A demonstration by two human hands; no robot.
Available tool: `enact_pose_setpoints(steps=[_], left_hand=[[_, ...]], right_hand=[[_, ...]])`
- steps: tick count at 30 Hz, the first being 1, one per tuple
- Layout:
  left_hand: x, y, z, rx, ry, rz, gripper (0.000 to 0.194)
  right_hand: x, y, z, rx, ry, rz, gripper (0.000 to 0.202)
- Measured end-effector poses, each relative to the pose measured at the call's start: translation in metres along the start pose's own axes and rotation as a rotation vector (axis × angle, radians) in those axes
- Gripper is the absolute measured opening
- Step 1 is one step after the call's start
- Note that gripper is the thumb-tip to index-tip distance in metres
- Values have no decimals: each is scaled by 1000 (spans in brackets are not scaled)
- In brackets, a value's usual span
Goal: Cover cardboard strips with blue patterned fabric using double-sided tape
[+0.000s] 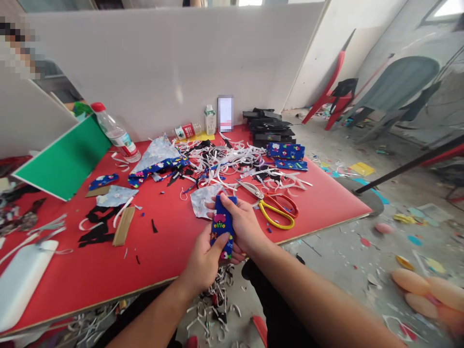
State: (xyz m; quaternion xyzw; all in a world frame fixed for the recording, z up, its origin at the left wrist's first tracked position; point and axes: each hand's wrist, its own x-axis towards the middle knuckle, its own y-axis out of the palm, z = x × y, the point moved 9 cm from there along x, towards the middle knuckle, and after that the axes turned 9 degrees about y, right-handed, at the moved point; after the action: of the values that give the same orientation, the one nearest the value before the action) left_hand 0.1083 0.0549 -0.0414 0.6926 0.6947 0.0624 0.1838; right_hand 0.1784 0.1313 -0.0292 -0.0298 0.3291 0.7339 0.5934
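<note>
Near the table's front edge, both my hands grip a flat blue strip covered in printed cartoon fabric [218, 223]. My left hand [203, 258] is closed on its lower left side, thumb across the front. Around the right edge wraps my right hand [246, 224], its thumb near the top. A pale blue fabric scrap [199, 200] lies just behind the hands. To the right rest scissors [258, 194] with one yellow and one red handle, blades apart. More blue printed strips [286, 151] lie farther back at the right, beside a stack of black strips [270, 126].
A heap of white and black trimmings [228, 159] covers the red table's [163, 261] middle. Behind stand a red-capped bottle [119, 135], a small white bottle [210, 121] and a phone [225, 113]. A green board [65, 159] leans at left; a white case [25, 285] lies front left.
</note>
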Motion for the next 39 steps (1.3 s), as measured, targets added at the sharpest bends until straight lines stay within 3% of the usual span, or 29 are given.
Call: enact_pose_setpoints(steps=[4,9,12,15,18,20,23,28,31,35,39], left_hand=[[-6,1,-3,59,-27,44,49],[3,-38,-26,306,33,-125,49],[14,-51,-40,367,103,-131,42],[19,-56,-43,359,131,-147,40],[17,-54,-41,370,119,-154,44],[16,-52,-40,355,110,-150,45],[17,-53,-40,295,108,-157,49],[19,-55,-38,282,134,-120,49],[20,-57,-34,280,132,-115,50],[21,-58,-31,251,99,-99,52],[21,-62,-32,208,86,-92,50]], right_hand=[[3,-12,20,-36,-70,-37,59],[-6,-27,68,-250,-226,61,48],[-14,-35,90,-393,-280,96,37],[-20,-37,99,-532,-292,114,29],[-22,-38,95,-635,-284,117,37],[-20,-45,93,-663,-273,104,30],[-5,-78,114,-633,-268,19,32],[36,-184,201,-585,-241,-358,35],[57,-234,230,-621,-165,-530,39],[67,-269,236,-718,-153,-730,40],[53,-283,246,-847,-241,-950,39]])
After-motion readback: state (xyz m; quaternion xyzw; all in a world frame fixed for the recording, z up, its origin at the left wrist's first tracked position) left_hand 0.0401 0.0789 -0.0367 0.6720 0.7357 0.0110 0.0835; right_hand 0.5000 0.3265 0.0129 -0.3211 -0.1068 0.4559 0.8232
